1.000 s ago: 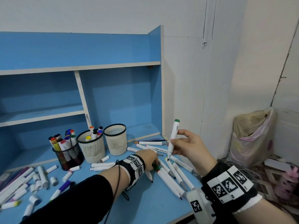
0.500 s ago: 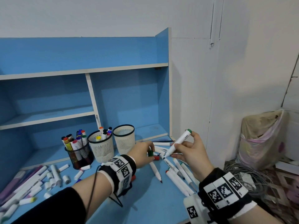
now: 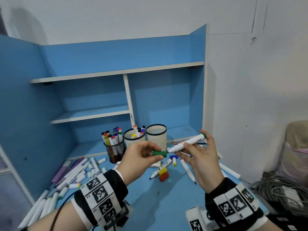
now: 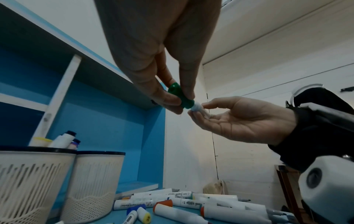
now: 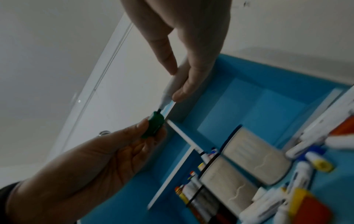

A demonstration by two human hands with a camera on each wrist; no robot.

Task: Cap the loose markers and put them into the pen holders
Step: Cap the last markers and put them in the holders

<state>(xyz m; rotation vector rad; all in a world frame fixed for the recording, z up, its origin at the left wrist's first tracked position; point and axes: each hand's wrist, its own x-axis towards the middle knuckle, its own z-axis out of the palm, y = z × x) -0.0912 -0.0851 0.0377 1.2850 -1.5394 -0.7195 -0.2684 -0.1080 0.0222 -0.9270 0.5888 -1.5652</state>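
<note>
We note the left hand (image 3: 141,157) pinching a green cap (image 3: 159,153) betw. thumb & fingers, above the worktop (image 3: 166,202). Right hand (image 3: 200,157) grips a white marker (image 3: 186,144), tip at the cap's mouth, not seated. Pen holders (image 3: 155,135) stand just behind; loose markers (image 3: 75,174) lie on the worktop.

Little can be read. In the left wrist view, a white marker (image 4: 182,194) lying on the table among the loose ones bears a script word that looks like "Smooth", followed by small print too fine to make out. Another white marker (image 4: 132,206) just beside it carries a line of printing that stays illegible. In the head view, the marker (image 3: 188,142) held by the right hand (image 3: 200,161) has a short dark print near its green end, too small to read. The wristbands (image 3: 100,197) show black-and-white square code patterns, not letters.
</note>
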